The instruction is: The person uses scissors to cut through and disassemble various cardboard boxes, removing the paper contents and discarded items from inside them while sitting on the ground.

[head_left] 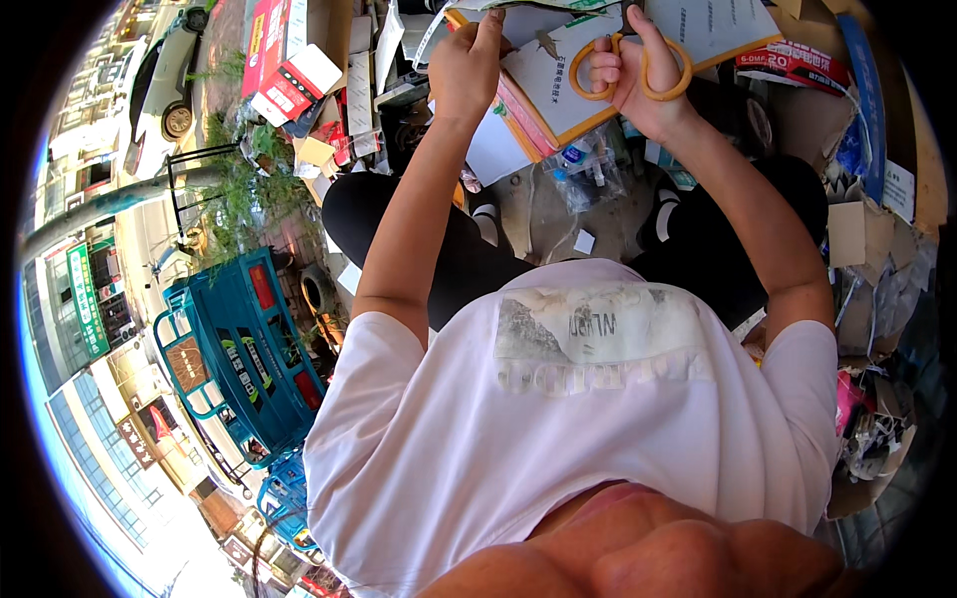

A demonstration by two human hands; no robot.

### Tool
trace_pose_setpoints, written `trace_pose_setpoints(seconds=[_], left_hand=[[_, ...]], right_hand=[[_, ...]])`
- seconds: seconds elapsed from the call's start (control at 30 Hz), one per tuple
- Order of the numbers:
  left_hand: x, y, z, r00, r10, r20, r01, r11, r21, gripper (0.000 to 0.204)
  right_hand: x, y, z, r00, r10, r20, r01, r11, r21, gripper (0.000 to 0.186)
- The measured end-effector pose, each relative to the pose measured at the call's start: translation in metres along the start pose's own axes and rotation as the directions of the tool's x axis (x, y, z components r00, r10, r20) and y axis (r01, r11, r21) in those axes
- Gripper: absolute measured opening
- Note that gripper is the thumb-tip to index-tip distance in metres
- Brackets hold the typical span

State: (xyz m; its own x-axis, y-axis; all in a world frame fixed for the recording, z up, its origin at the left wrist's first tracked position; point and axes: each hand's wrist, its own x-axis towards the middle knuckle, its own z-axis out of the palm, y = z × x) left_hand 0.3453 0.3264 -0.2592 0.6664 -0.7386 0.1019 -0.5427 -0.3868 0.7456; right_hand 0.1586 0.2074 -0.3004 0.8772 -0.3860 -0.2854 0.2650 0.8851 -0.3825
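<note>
My right hand [646,95] grips a pair of scissors [687,72] by its orange-yellow loops, with fingers through them and the thumb pointing up. The blades are mostly hidden. Near the top edge my left hand [465,75] is closed, thumb and fingers pressed together; what they pinch is too hard to see. Below and between both hands lies a flat white printed carton [548,85] with orange and pink edges. A second white printed panel [713,30] with an orange border lies just beyond the right hand.
Red-and-white boxes [289,85] are heaped at left, and a red box [795,64] lies at right. A clear plastic bag [588,179] is on the ground between my legs. Cardboard scraps [859,234] pile up at right. A blue cargo tricycle [239,354] stands at left.
</note>
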Motion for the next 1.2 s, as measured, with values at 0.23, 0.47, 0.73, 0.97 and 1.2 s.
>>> trace_pose_setpoints(seconds=[0.23, 0.47, 0.73, 0.97, 1.2], left_hand=[[0.014, 0.007, 0.016, 0.975, -0.031, 0.221, 0.094, 0.956, -0.28, 0.046], [0.037, 0.007, 0.035, 0.853, -0.397, 0.34, 0.514, 0.521, -0.681, 0.034], [0.069, -0.021, -0.031, 0.955, -0.278, 0.103, 0.292, 0.814, -0.503, 0.045], [0.093, -0.011, -0.079, 0.988, -0.141, -0.061, 0.098, 0.885, -0.455, 0.053], [0.127, -0.023, -0.106, 0.998, -0.065, 0.003, 0.062, 0.934, -0.352, 0.054]], right_hand=[[-0.004, 0.008, 0.021, 0.994, -0.078, -0.077, 0.053, 0.958, -0.283, 0.053], [0.0, 0.013, 0.017, 0.992, -0.031, -0.122, -0.007, 0.954, -0.3, 0.057], [-0.015, 0.01, 0.027, 0.96, 0.273, -0.056, -0.27, 0.861, -0.43, 0.072], [-0.019, 0.007, 0.027, 0.966, 0.258, -0.002, -0.191, 0.708, -0.68, 0.059], [-0.047, -0.006, 0.027, 0.883, 0.453, 0.12, -0.247, 0.668, -0.702, 0.054]])
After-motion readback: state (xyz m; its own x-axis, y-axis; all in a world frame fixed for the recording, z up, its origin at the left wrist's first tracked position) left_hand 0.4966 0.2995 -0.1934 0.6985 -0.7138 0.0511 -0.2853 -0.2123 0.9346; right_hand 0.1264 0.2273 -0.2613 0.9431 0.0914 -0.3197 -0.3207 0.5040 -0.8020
